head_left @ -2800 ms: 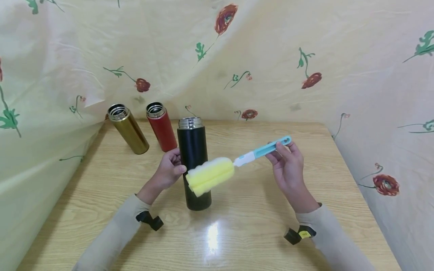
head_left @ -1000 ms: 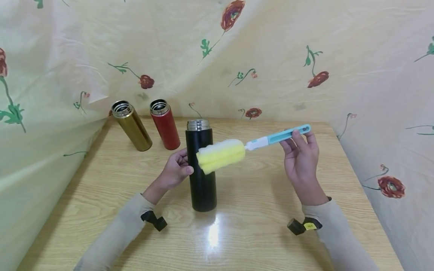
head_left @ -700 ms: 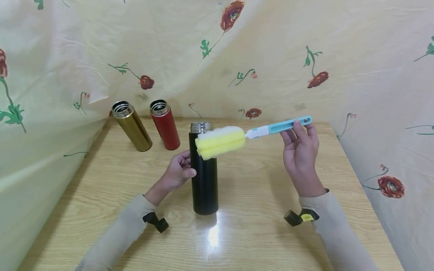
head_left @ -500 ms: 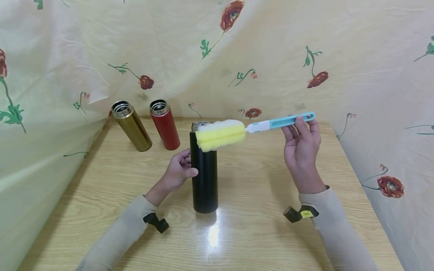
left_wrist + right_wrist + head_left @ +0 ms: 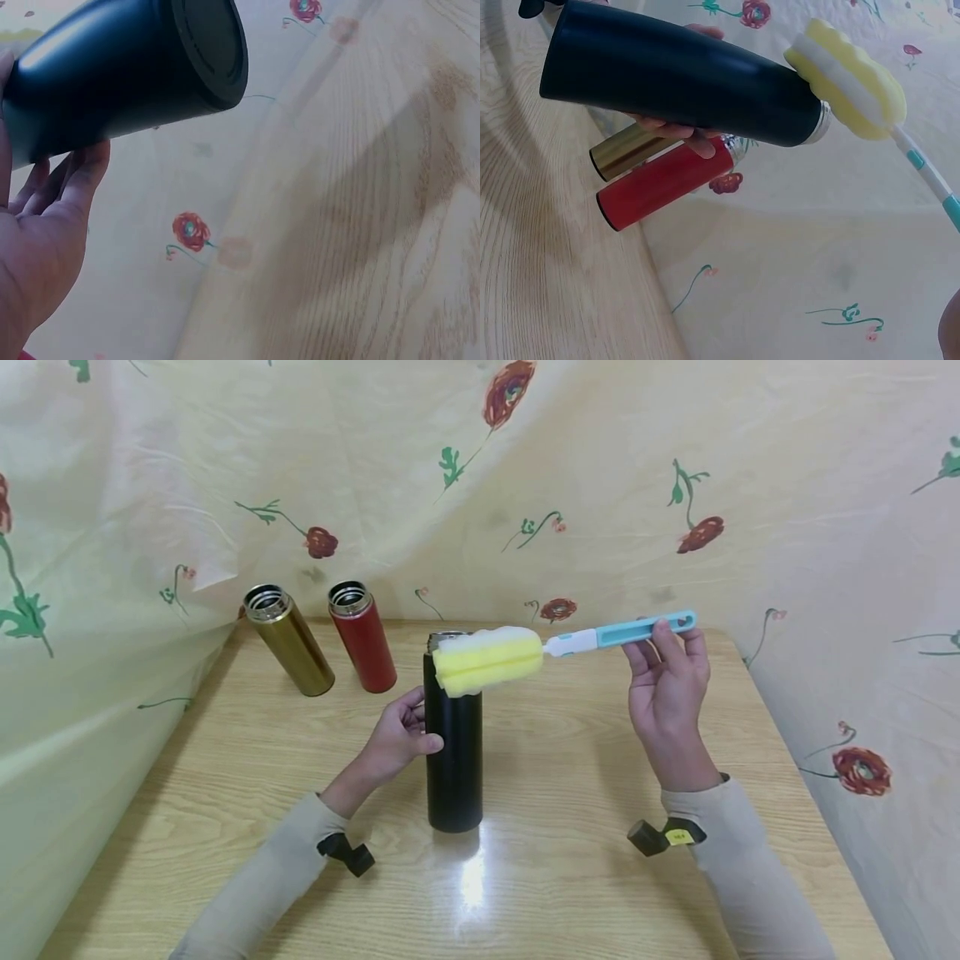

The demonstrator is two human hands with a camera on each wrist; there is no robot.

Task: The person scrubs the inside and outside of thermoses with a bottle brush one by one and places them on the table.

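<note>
My left hand [image 5: 393, 739] grips a tall black thermos bottle [image 5: 454, 760] around its side. The bottle is upright with its lid off, and the left wrist view shows its base [image 5: 214, 45] lifted off the table. By the end of its blue handle, my right hand [image 5: 670, 697] pinches a bottle brush [image 5: 576, 642]. The brush lies nearly level, its yellow and white sponge head [image 5: 851, 82] beside the bottle's steel neck. In the head view the sponge hides part of the neck; whether they touch, I cannot tell.
A gold thermos bottle [image 5: 292, 647] and a red one [image 5: 365, 643] stand without lids at the back left of the wooden table [image 5: 562, 860]. Flower-printed cloth [image 5: 600, 485] rises behind the table and along both sides.
Since the earliest frame, the brush has risen from the bottle's middle to its neck and turned closer to level. My left hand and the bottle have shifted slightly right. Over the last half second little moves.
</note>
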